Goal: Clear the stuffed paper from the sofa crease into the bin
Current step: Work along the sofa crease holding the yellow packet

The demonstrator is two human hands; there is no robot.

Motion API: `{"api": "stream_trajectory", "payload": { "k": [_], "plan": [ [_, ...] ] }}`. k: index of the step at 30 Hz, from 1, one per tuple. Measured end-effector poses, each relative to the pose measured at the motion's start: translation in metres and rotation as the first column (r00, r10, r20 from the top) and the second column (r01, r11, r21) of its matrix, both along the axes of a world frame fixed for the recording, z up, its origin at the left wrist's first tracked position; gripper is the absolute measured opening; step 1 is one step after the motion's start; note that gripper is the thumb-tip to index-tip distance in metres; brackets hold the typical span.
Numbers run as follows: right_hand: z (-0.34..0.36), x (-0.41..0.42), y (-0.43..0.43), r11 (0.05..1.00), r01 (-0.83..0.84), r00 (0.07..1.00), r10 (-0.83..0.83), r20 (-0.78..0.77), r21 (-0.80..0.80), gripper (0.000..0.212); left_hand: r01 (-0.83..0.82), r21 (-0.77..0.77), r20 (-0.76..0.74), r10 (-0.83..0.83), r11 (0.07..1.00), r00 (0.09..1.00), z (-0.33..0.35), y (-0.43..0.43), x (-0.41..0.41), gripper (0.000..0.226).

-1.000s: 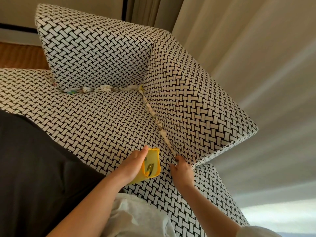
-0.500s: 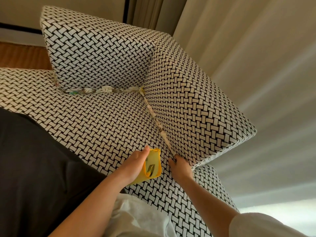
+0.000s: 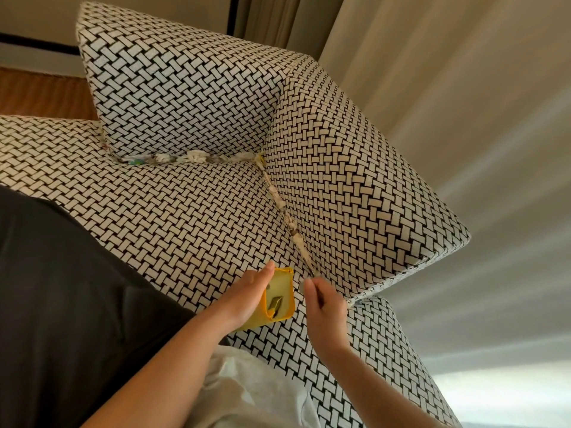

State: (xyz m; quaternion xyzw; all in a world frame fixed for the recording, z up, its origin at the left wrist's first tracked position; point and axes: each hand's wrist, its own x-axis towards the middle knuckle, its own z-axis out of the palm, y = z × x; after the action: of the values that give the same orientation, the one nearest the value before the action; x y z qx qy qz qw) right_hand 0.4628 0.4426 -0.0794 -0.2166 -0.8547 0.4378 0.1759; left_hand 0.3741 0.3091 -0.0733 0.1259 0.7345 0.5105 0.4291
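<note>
The sofa [image 3: 185, 236] is upholstered in black-and-white basket-weave fabric; crumpled stuffed paper [image 3: 197, 156] fills two creases, one line under the back cushion, the other running lengthwise toward the person. The left hand [image 3: 247, 296] grips one small yellow bin [image 3: 279, 299], its mouth facing the crease. The right hand [image 3: 324, 307] is pinched narrowly at the paper's near end.
</note>
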Motion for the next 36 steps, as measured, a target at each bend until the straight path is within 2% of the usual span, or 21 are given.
{"api": "stream_trajectory", "payload": {
  "k": [3,5,9,12,16,21,27,32,36],
  "plan": [
    [0.012,-0.007,-0.008,0.994,-0.104,0.993,0.106,-0.057,0.03,0.025,0.017,0.069,0.014,-0.018,0.997,1.0,0.001,0.002,0.0,0.093],
    [0.013,-0.011,-0.009,0.992,-0.121,0.989,0.122,-0.078,0.022,0.026,0.017,0.071,0.012,-0.018,0.997,1.0,0.002,0.003,0.0,0.084],
    [0.002,-0.018,0.005,0.999,0.034,0.996,-0.035,-0.079,-0.009,0.023,0.008,0.009,-0.022,-0.007,1.0,1.0,0.003,0.002,0.001,0.059],
    [-0.013,-0.026,0.025,0.988,0.12,0.987,-0.129,0.098,0.095,0.013,0.002,-0.058,-0.02,-0.003,0.998,1.0,-0.001,0.001,0.001,0.067],
    [-0.028,-0.03,0.038,0.984,0.094,0.917,-0.144,0.372,0.148,0.027,-0.004,-0.077,-0.024,0.002,0.997,1.0,-0.003,0.002,-0.001,0.067],
    [-0.029,-0.043,0.04,0.972,0.034,0.818,-0.161,0.553,0.233,0.035,-0.011,-0.08,-0.021,0.009,0.997,1.0,-0.003,0.001,0.0,0.065],
    [-0.027,-0.051,0.041,0.961,-0.014,0.734,-0.179,0.656,0.278,0.033,-0.013,-0.068,-0.008,0.012,0.998,1.0,-0.005,0.001,-0.002,0.067],
    [-0.031,-0.046,0.039,0.95,0.008,0.756,-0.211,0.619,0.314,0.032,-0.014,-0.07,-0.009,0.013,0.997,1.0,-0.005,0.001,-0.001,0.067],
    [-0.029,-0.049,0.044,0.97,-0.017,0.732,-0.154,0.664,0.244,0.037,-0.01,-0.067,0.003,0.01,0.998,1.0,-0.005,0.001,-0.003,0.068]
  ]
}}
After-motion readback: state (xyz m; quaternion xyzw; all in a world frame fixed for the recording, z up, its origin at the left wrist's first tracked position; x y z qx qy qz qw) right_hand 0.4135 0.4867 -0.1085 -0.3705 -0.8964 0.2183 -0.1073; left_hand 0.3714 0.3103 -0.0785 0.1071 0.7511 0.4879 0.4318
